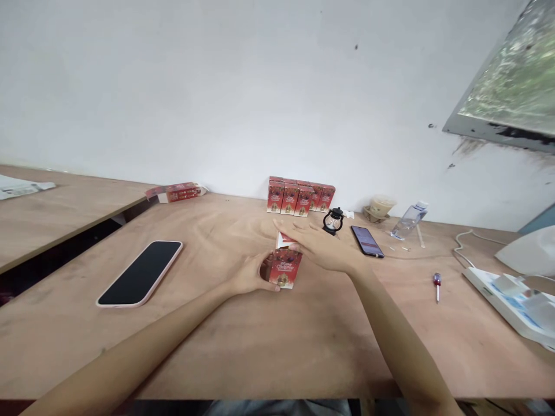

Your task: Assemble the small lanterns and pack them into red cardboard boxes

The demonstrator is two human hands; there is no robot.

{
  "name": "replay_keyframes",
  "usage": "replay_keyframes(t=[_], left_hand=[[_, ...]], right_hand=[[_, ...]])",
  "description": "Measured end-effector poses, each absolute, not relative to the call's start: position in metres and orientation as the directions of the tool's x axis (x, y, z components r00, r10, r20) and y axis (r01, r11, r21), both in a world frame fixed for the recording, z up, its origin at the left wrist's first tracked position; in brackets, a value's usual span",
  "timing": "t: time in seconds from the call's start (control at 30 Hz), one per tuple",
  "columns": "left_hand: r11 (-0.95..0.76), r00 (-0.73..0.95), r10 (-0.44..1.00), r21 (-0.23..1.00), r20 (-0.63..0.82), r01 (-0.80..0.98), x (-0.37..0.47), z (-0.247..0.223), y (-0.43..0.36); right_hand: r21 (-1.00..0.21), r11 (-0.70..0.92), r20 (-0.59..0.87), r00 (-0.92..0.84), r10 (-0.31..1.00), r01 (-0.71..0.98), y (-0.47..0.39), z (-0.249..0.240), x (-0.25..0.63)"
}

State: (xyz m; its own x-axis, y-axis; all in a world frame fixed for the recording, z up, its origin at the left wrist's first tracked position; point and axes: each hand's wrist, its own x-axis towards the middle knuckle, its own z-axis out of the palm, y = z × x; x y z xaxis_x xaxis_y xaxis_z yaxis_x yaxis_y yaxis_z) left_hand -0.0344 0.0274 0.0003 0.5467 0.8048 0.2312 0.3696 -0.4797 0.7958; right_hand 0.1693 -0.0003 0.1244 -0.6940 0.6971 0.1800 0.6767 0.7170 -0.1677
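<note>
A small red Christmas-print cardboard box (285, 268) stands upright on the table in front of me, its white-edged top flap raised. My left hand (252, 274) is closed around the left side of the box, thumb near its lower front edge. Above it, my right hand (319, 245) reaches across from the right with fingers stretched out, its thumb side by the top flap. What lies inside the box is hidden. Just beyond my right hand stands a small black lantern (333, 220).
Several matching red boxes (289, 198) stand by the wall; a flattened-looking red carton (180, 192) lies left. Around them are a pink-edged phone (141, 274), a dark phone (366, 241), a cup (380, 208), a bottle (408, 221), a screwdriver (437, 285) and a power strip (511, 303).
</note>
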Motion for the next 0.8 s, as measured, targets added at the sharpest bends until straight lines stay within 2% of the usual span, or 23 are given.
replay_keyframes(t=[0.13,0.33,0.63,0.8], left_hand=[[-0.459,0.538,0.817,0.797,0.207,0.392,-0.035,-0.001,0.029],[-0.449,0.525,0.82,0.823,0.226,0.347,-0.034,-0.005,0.03],[-0.459,0.529,0.816,0.818,0.233,0.347,-0.035,-0.002,0.03],[-0.464,0.532,0.81,0.825,0.247,0.324,-0.034,-0.005,0.031]], right_hand=[[-0.202,0.715,0.251,-0.67,0.699,0.67,0.008,0.125,0.165],[-0.151,0.708,0.239,-0.67,0.703,0.689,0.012,0.112,0.155],[-0.227,0.675,0.32,-0.601,0.733,0.702,0.009,0.117,0.154],[-0.227,0.68,0.301,-0.614,0.73,0.697,0.009,0.118,0.153]])
